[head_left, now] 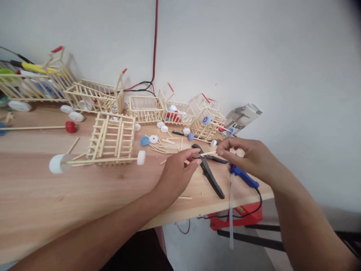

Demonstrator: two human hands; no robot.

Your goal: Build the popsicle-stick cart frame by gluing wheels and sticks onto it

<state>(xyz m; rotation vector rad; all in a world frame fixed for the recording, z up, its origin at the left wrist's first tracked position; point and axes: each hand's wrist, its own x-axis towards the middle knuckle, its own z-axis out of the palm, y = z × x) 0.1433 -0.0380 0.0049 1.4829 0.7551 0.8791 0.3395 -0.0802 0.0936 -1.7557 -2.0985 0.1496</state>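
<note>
A short wooden stick (208, 153) spans the gap between my two hands above the worktop. My left hand (179, 169) has thumb and index finger curled at the stick's left end; the exact contact is partly hidden. At its other end, my right hand (242, 152) pinches it between thumb and fingers. Black-handled pliers (210, 175) lie spread just beneath the stick. To their right is a blue glue gun (244, 176), its translucent glue stick (231, 210) reaching past the table's front edge.
Several small stick-built carts (145, 109) line the wall. Nearer, another stick frame (113, 139) has an axle with white cap wheels (141, 157). Loose cut sticks (165, 147) and bottle caps (144, 140) lie mid-table. A carton (244, 116) leans at the back right.
</note>
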